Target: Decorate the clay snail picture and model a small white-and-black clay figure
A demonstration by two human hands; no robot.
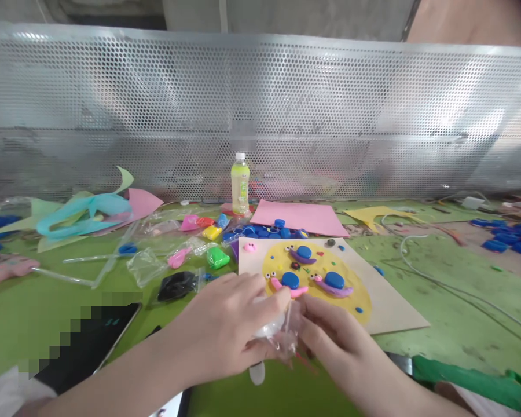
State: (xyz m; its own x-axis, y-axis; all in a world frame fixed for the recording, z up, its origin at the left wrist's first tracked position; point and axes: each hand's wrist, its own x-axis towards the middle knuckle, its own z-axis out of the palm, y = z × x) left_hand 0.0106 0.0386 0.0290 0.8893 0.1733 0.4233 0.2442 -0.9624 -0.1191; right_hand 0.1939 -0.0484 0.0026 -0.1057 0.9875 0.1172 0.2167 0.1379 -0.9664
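Just in front of the craft picture, my left hand [228, 324] is closed around a small clear plastic bag [290, 331] with a white lump [269, 325] inside, likely clay. My right hand [345, 341] pinches the bag's other side, its fingertips partly hidden. Behind them lies a white sheet [393, 304] with a yellow patch [359, 292]. On it are clay snails with blue bottle-cap shells: a pink snail [301, 291] nearest my hands, a purple snail [341, 291] to its right, and another snail [301, 258] above. A small pink clay face [250, 247] marks the sheet's corner.
Clay packets, including black [176, 286] and green [217, 258], lie to the left. A drink bottle [240, 185] stands near the perforated metal panel [330, 116]. Green-handled scissors [469, 379] lie at right, a phone [99, 339] at left, a white cable [451, 289] beyond the sheet.
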